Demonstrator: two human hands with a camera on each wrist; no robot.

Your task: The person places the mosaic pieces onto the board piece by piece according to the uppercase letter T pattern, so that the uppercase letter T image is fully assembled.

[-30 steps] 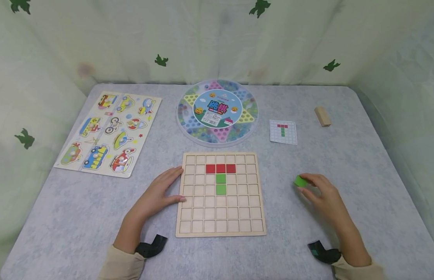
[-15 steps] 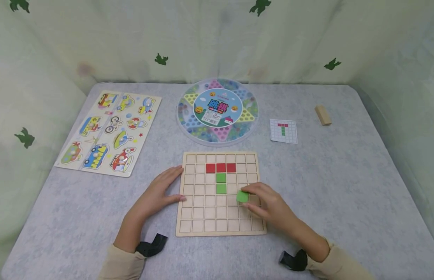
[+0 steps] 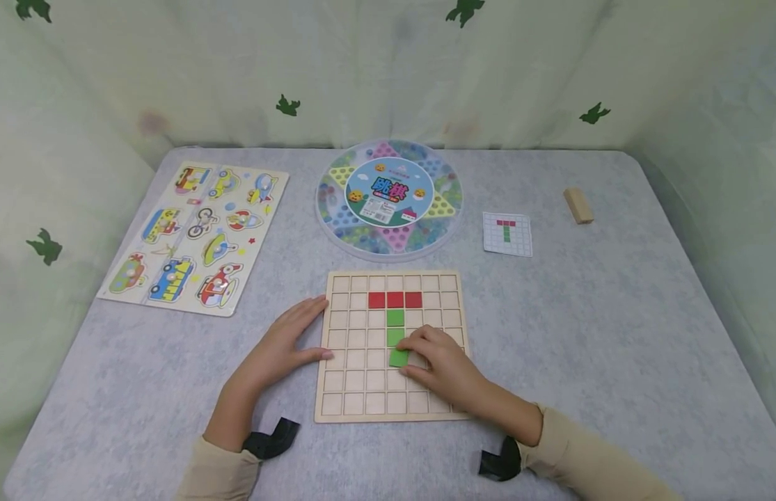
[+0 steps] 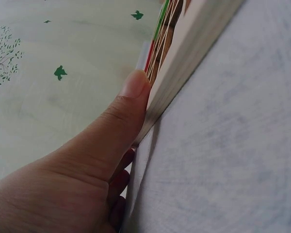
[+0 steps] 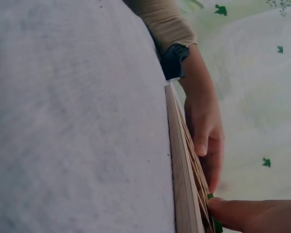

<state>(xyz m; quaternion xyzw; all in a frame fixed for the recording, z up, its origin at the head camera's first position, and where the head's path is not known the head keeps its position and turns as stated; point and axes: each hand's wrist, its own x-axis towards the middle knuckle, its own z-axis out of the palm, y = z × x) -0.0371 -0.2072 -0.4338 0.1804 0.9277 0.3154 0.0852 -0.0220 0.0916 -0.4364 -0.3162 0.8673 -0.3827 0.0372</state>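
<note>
A square wooden grid board point(image 3: 369, 403) lies flat on the table. Three red squares point(image 3: 394, 300) form a row on it, with two green squares point(image 3: 395, 318) running down from the middle one. My right hand point(image 3: 447, 365) pinches another green square block point(image 3: 398, 358) between thumb and fingers, over the cell just below them. Whether that block is seated in the cell I cannot tell. At the board's left edge, my left hand point(image 3: 284, 346) rests with thumb and fingers spread and touching the rim. The left wrist view shows the thumb point(image 4: 136, 83) against the board's side.
Behind the board lies a round Chinese checkers set point(image 3: 390, 240). A card point(image 3: 519, 240) with a red and green T pattern lies to its right, and a wooden block point(image 3: 578, 206) farther right. A vehicle puzzle board point(image 3: 175, 236) is at the left.
My right hand has carried the green block leftward from the table right of the board to the column under the green squares. My left hand has stayed at the board's edge.
</note>
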